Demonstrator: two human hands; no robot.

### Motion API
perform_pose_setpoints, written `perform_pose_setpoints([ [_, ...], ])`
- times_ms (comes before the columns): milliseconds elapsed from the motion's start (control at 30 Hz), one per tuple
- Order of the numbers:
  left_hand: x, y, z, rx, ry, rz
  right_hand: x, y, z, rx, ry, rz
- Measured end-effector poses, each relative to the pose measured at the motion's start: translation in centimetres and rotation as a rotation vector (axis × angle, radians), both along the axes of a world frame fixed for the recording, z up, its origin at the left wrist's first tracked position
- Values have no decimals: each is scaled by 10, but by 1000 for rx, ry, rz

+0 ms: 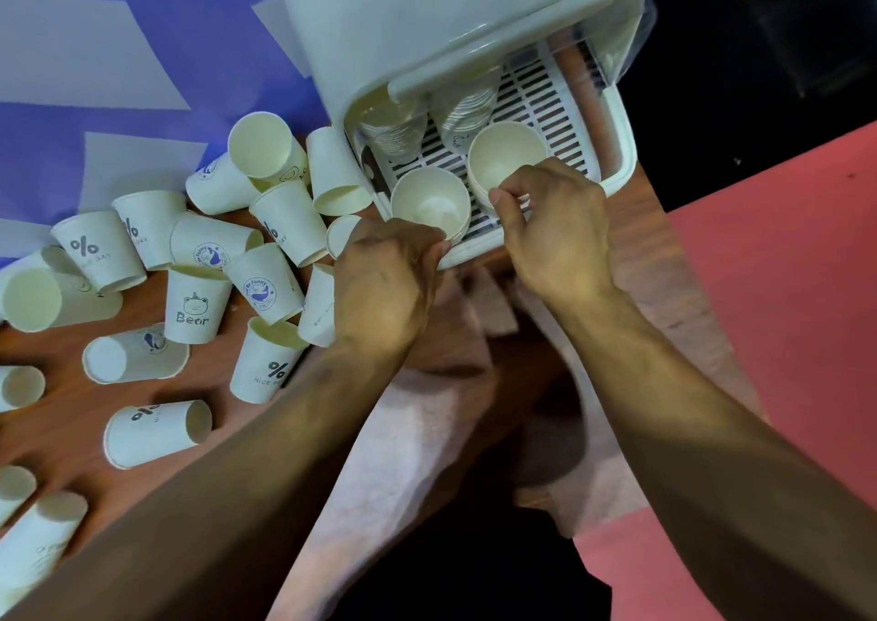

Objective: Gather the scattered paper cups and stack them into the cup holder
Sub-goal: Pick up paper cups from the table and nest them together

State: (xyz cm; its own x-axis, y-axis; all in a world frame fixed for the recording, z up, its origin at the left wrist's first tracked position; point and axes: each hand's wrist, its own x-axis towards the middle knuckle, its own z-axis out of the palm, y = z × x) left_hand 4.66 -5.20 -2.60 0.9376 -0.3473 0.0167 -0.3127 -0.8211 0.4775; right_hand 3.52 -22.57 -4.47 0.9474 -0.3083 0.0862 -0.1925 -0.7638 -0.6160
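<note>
The left hand (387, 283) pinches the near rim of an upright paper cup (429, 200) at the cup holder's (622, 160) front edge; the right hand (557, 226), fingers curled, pinches the neighbouring cup (505, 158) by its rim; scattered cups (199, 307) lie across the table's (66, 411) left side.

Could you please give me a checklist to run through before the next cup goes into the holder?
1. The left hand grips the left cup at its rim: ok.
2. The right hand pinches the right cup at its rim: ok.
3. The cup holder has its lid raised: ok.
4. Both cups seated fully in the holder: cannot tell.
5. All scattered cups gathered: not ok, many lie on the table.
</note>
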Motion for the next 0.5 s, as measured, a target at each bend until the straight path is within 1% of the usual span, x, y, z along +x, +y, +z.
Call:
perform_pose_setpoints([
  [300,7,0,-9,-3,59,23,2,-1,-4,16,21,-2],
  [433,7,-4,-5,52,70,4,2,1,-2,16,42,5],
  [500,5,-5,-2,43,96,30,3,5,2,-2,58,-3],
])
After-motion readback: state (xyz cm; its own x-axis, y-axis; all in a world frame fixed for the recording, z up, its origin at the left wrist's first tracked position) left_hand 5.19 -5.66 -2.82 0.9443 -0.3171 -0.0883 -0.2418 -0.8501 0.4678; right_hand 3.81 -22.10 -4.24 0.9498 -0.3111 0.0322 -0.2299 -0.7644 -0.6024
